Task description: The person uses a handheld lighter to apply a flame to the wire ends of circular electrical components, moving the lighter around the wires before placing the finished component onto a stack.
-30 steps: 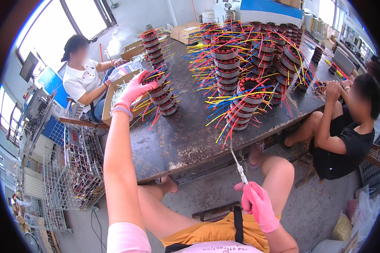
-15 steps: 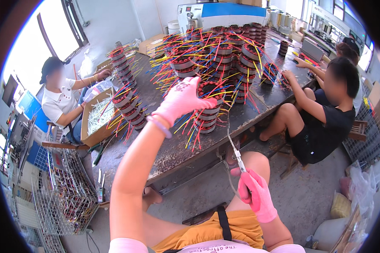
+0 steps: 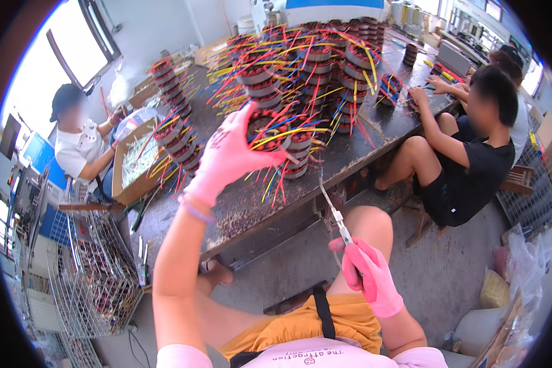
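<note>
Pink gloves (image 3: pixel 227 154), red-and-grey stators (image 3: pixel 267 145), yellow, blue, red wires (image 3: pixel 310 130)

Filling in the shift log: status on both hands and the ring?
Left hand around ring. Right hand holding tool. Loose coloured wires crowding the ring.

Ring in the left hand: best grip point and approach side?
Likely grip the ring by its outer wall, from the left, spanning it near side to far as the left hand does. It's round and open-topped, and coloured wires jut out to the right, so that side looks cluttered.
</note>
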The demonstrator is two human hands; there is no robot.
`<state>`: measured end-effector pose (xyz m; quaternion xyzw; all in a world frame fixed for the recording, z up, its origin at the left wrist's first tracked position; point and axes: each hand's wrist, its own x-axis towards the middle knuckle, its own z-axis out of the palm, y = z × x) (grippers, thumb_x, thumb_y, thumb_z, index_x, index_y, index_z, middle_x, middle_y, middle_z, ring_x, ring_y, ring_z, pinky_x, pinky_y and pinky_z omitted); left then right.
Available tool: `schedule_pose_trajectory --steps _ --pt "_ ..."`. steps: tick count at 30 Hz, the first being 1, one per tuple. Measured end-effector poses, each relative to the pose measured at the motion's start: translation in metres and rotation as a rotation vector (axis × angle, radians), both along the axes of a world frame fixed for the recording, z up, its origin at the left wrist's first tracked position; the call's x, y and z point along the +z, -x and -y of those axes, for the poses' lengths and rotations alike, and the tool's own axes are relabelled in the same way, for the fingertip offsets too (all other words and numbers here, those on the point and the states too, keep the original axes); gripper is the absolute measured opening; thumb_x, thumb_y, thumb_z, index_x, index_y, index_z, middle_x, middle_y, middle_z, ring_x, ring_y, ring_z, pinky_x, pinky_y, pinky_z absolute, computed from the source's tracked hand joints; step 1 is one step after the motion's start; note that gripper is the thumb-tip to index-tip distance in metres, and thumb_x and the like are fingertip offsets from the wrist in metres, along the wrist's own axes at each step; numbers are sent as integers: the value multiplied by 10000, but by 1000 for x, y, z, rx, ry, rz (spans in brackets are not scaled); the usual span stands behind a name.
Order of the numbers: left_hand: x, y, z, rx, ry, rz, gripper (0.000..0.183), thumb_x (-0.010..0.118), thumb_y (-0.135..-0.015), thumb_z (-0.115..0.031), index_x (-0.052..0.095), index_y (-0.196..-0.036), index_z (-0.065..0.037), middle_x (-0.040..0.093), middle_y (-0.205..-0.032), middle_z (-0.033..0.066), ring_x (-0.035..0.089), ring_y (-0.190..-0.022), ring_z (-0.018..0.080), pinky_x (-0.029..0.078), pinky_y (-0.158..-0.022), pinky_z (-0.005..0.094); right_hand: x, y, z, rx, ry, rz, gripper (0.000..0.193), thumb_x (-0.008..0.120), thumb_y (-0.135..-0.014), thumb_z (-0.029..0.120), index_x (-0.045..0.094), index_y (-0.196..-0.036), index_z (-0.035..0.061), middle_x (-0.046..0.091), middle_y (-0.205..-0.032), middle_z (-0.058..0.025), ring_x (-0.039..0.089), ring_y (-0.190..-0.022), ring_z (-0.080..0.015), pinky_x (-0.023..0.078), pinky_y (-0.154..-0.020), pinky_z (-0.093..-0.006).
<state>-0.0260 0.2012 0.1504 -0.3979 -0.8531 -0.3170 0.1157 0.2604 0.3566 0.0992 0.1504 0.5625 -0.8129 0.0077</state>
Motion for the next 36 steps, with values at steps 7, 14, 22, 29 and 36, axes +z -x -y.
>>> schedule_pose_trajectory --steps 7,14,22,29,36 --pt "-79 -38 142 308 117 127 1041 915 -580 -401 445 -1401 35 573 -1289 195 564 -1205 341 456 -1024 403 -23 21 40 220 1 151 398 505 -1030 319 569 -1209 -31 448 -600 37 338 -516 -34 259 -471 -213" --pt "-151 -40 181 423 207 184 1033 892 -596 -391 423 -1420 20 556 -1309 198 554 -1208 357 450 -1032 414 -78 45 77 391 -138 342 388 517 -992 365 625 -1145 26 502 -626 21 385 -530 -38 316 -491 -210" --pt "-144 -27 203 204 212 226 1002 887 -599 -266 418 -1452 -28 501 -1389 191 528 -1250 360 438 -1055 408 -92 52 93 424 -175 420 372 510 -1008 348 620 -1136 17 466 -627 31 376 -562 -39 292 -498 -213" --pt "-143 -27 199 185 165 232 939 901 -600 -282 474 -1394 -20 541 -1341 192 552 -1201 384 456 -1021 418 -93 57 97 454 -233 381 375 492 -1007 339 620 -1136 11 485 -586 19 362 -503 -41 289 -485 -218" --pt "-143 -29 196 233 201 233 928 886 -611 -226 470 -1407 6 555 -1334 168 557 -1222 337 456 -1040 391 -91 58 100 426 -226 382 382 482 -1010 346 620 -1133 11 490 -578 15 353 -486 -39 275 -471 -224"
